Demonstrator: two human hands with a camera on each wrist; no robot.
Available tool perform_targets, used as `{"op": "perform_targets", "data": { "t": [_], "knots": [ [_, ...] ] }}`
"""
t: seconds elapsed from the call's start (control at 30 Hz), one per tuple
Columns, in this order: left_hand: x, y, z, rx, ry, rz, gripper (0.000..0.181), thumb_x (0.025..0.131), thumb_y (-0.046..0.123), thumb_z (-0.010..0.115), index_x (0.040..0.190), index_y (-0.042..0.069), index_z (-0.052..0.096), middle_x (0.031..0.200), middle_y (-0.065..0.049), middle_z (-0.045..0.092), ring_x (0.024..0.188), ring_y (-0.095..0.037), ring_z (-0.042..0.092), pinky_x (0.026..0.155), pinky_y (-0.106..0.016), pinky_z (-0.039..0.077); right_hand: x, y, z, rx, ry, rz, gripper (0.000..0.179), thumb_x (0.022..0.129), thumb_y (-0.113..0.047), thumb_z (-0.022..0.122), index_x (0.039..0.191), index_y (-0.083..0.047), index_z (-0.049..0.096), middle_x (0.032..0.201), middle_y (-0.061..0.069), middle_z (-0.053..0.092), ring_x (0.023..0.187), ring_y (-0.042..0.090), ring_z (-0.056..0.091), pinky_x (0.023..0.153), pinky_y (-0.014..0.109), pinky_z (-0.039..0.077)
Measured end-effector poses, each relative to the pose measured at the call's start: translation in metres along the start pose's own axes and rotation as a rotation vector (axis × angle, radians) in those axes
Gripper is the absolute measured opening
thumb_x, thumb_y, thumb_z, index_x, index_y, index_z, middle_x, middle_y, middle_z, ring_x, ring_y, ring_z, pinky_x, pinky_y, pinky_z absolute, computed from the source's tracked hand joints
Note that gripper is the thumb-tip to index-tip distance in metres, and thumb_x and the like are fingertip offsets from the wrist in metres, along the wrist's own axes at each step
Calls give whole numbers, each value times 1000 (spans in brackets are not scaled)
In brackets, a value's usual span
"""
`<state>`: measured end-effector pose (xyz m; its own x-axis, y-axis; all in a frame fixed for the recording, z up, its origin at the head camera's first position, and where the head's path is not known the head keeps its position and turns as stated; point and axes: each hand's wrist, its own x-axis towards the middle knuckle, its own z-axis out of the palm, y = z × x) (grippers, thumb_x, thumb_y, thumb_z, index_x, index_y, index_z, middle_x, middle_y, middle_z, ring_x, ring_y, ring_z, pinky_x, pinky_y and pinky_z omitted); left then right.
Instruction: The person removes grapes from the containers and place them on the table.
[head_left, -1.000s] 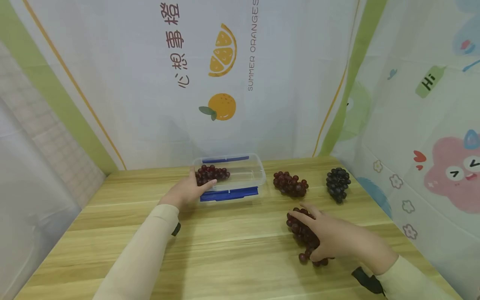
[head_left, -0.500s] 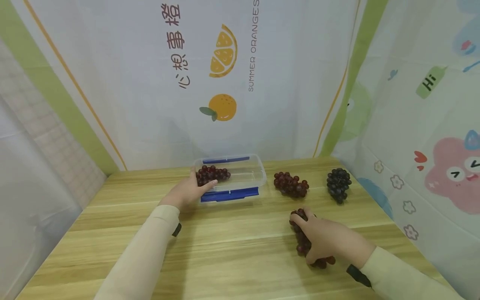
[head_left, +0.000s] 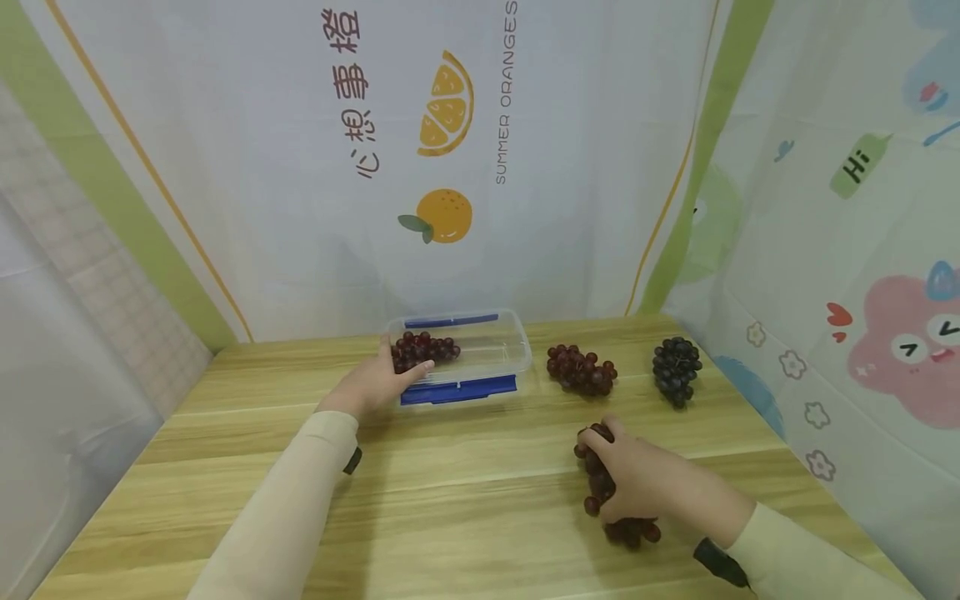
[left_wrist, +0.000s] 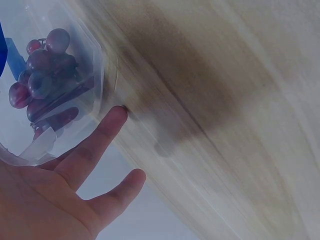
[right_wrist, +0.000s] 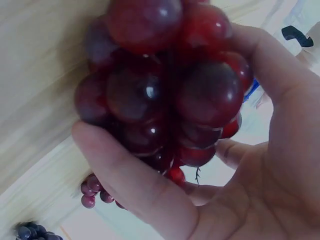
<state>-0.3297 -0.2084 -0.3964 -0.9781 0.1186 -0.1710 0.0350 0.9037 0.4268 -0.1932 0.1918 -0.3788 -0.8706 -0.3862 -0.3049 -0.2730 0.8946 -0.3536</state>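
My right hand (head_left: 648,479) grips a bunch of dark red grapes (head_left: 600,475) low over the front right of the table. Close up in the right wrist view, the thumb lies along one side of the bunch (right_wrist: 155,95) and the fingers wrap the other. At the back, my left hand (head_left: 375,379) holds the left end of a clear plastic food container (head_left: 491,358), its thumb over the rim near the front corner. Two fingers stretch out straight beside the container wall in the left wrist view. Another red bunch (head_left: 425,348) lies inside the container's left half.
To the container's right lies a red grape bunch (head_left: 581,371), and farther right a black grape bunch (head_left: 677,371). A blue clip flap (head_left: 459,389) hangs out along the container's front. Printed cloth (head_left: 585,208) hangs behind the wooden table (head_left: 457,492).
My right hand has closed its fingers around the near red bunch and shifted it slightly toward the front. My left hand and the container have stayed where they were.
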Motion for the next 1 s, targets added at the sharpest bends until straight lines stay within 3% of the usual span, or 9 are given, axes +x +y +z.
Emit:
{"op": "perform_targets", "data": {
  "t": [0.23,0.37,0.5,0.57,0.67,0.73,0.8,0.9,1.0],
  "knots": [
    [0,-1,0,-4,4,5,134,87,99,31,167,6,-25,157,-36,49,133,-49,63,113,-64,48,-2,2,-6,27,-9,-17,92,79,-35,95,156,-15,48,161,33,30,110,36,68,87,54,58],
    [-1,-1,1,-8,6,5,139,82,103,28,166,6,-26,154,-34,54,128,-46,67,112,-62,50,-4,0,-13,28,-59,-6,91,81,-36,94,159,-19,49,168,32,25,117,37,67,85,53,58],
    [0,-2,1,-8,-3,-7,140,80,105,28,165,9,-29,117,-26,74,93,-34,76,97,-53,56,-5,-3,-22,13,-97,20,93,83,-37,93,162,-20,46,172,33,19,114,34,69,77,49,55],
    [1,-2,1,-5,-10,-11,139,81,104,28,165,9,-30,100,-19,75,78,-26,72,91,-49,56,-5,-5,-28,-1,-98,14,94,84,-36,92,163,-17,45,171,34,20,124,40,66,83,52,57],
    [0,-2,1,-10,-12,-12,138,82,103,29,165,9,-30,91,-14,73,73,-22,70,87,-47,56,-4,-9,-38,-24,-97,-10,93,86,-35,91,163,-13,43,171,36,20,139,51,55,94,59,57],
    [0,-2,2,-12,-8,-8,136,85,100,31,165,8,-29,98,-17,75,79,-25,73,90,-49,57,-4,-14,-47,-51,-97,-26,92,88,-35,89,163,-11,43,170,35,23,142,51,52,96,60,56],
    [0,-2,2,-14,-8,-10,137,85,101,31,165,8,-29,103,-20,75,84,-28,74,93,-51,57,-2,-19,-57,-103,-100,-43,90,89,-37,88,162,-11,44,168,32,30,136,45,59,92,54,58],
    [0,-2,2,-7,2,-6,137,85,101,31,166,6,-26,128,-28,71,105,-35,75,105,-58,54,1,-28,-71,-187,-104,-58,86,89,-38,88,161,-13,48,162,26,41,112,29,69,79,43,57],
    [-1,-1,1,-10,6,-5,136,86,100,31,166,5,-25,144,-33,62,119,-42,72,110,-61,52,8,-37,-83,-264,-109,-75,80,90,-37,87,158,-15,52,158,23,48,113,29,70,84,45,59]
  ]
}}
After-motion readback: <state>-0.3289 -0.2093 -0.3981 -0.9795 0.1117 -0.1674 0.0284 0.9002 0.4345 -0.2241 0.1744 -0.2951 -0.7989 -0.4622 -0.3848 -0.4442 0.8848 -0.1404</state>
